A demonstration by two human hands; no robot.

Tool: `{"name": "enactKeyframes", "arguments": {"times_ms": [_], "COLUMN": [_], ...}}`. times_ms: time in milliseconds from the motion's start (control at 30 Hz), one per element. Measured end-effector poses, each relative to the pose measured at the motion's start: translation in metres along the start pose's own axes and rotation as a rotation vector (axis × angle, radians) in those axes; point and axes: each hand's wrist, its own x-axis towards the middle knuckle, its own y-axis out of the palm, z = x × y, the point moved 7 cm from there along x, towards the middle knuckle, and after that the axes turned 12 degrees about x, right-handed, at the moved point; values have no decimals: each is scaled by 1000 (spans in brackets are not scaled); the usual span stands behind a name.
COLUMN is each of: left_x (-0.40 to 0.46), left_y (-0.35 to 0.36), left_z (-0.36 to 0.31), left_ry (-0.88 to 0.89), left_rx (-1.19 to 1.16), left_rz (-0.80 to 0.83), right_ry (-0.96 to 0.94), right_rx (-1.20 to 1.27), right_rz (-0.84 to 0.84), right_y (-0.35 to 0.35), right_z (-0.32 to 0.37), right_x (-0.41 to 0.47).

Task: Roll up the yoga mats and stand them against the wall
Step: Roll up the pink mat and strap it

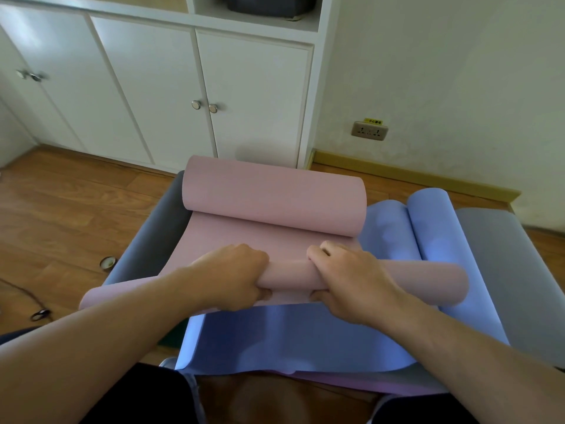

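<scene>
A pink yoga mat (269, 206) lies on top of a pile of mats, its far end curled into a loose roll and its near end rolled into a tight tube. My left hand (235, 276) and my right hand (351, 280) both grip that near tube side by side, fingers over the top and thumbs under. Under it lies a blue mat (293, 338), flat near me and curled at its far right end. A grey mat (513, 270) lies beneath at the right, and a dark grey one (156, 237) shows at the left.
White cabinets (146, 96) stand at the back left. At the back right is a cream wall (443, 71) with a socket (369, 130) and a yellow skirting board. A small round tin (107, 263) and a cable (27, 298) lie on the wooden floor at the left.
</scene>
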Motion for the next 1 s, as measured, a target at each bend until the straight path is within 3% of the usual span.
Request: {"name": "enactKeyframes", "arguments": {"times_ms": [133, 333, 400, 567, 867, 1000], "left_x": [1, -3, -3, 2, -3, 6], "left_y": [1, -2, 0, 3, -5, 0], "left_z": [1, -13, -15, -10, -30, -19], "left_ry": [5, -42, -42, -43, -23, -29], "left_rx": [-75, 207, 200, 48, 218, 40], "left_rz": [25, -174, -182, -83, -217, -90], "right_ry": [-34, 112, 115, 111, 176, 33], "right_rx": [-20, 181, 160, -56, 151, -106], "right_rz": [24, 196, 219, 131, 210, 80], "right_y": [2, 10, 10, 10, 13, 3], "right_z": [4, -19, -17, -13, -24, -4], "right_x": [0, 6, 5, 6, 2, 1]}}
